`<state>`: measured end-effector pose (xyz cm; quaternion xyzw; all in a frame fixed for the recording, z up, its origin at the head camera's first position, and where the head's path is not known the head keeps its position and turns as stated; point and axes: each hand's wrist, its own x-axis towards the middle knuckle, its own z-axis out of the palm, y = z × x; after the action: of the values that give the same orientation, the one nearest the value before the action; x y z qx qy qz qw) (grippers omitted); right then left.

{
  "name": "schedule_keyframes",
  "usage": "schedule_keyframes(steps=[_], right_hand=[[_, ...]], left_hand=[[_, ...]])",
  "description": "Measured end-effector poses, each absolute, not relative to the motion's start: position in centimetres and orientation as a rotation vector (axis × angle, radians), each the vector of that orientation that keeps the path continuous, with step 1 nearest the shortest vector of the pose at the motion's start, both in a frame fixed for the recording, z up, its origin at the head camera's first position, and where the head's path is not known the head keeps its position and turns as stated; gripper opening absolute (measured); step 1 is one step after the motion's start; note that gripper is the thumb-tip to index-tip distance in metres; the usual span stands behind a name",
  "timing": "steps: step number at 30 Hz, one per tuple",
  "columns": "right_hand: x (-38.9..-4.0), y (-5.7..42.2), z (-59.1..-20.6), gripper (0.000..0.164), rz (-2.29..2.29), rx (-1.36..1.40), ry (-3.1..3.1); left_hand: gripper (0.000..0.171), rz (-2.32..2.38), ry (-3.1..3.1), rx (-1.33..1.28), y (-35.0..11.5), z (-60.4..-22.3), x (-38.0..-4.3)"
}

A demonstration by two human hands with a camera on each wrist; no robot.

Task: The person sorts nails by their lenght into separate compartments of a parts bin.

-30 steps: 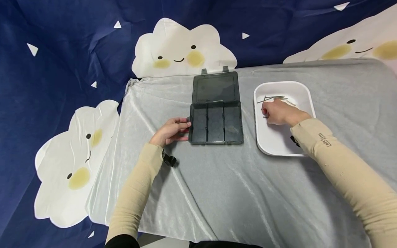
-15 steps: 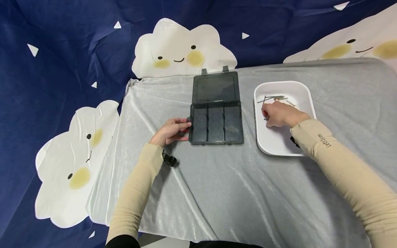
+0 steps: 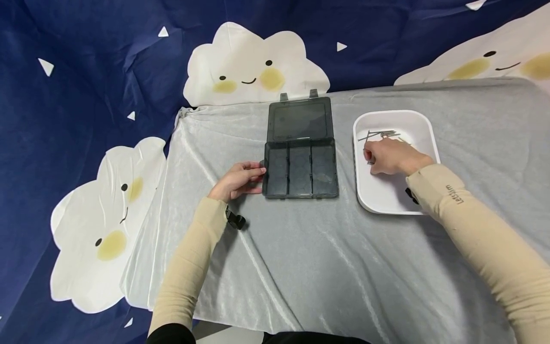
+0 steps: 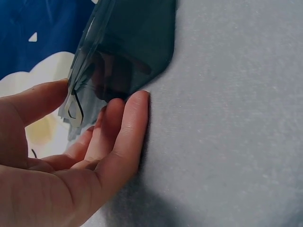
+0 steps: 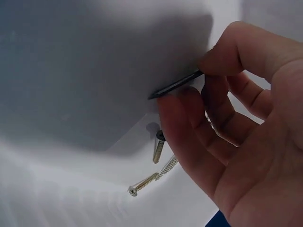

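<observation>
A grey translucent compartment box (image 3: pixel 299 196) lies with its lid (image 3: pixel 300 119) folded back. At its left side my left hand (image 3: pixel 238 181) holds the edge, thumb at the rim and fingers low against the side; the left wrist view shows the hand (image 4: pixel 90 156) at the box corner (image 4: pixel 142 52). Inside the white tray (image 3: pixel 369 200), my right hand (image 3: pixel 393 156) is lowered among the metal pieces. In the right wrist view that hand (image 5: pixel 227 104) pinches a thin dark nail-like fastener (image 5: pixel 175 86) between thumb and fingertips. Screws (image 5: pixel 143 184) lie below the fingers.
Several long metal fasteners (image 3: pixel 378 134) lie near the tray's back wall. A grey cloth (image 3: pixel 309 267) covers the table, with folds toward the front. Behind it hangs a blue curtain (image 3: pixel 107 48) with printed clouds.
The right hand stays at the same spot in the tray, with only slight finger movement. The left hand and box hold still; the head view shifts a little.
</observation>
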<state>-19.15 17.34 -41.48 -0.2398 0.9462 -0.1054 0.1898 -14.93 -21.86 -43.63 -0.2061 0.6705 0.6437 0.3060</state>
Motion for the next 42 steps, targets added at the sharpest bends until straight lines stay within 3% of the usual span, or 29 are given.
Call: schedule_keyframes(steps=[16, 42], right_hand=[[-19.0, 18.3, -40.6, 0.014, -0.393, -0.723, 2.683], [-18.3, 18.6, -37.8, 0.012, -0.616, -0.754, 2.736]], left_hand=[[0.036, 1.708, 1.772, -0.527, -21.8, -43.7, -14.9], [0.038, 1.711, 1.777, -0.499, -21.9, -43.7, -14.8]])
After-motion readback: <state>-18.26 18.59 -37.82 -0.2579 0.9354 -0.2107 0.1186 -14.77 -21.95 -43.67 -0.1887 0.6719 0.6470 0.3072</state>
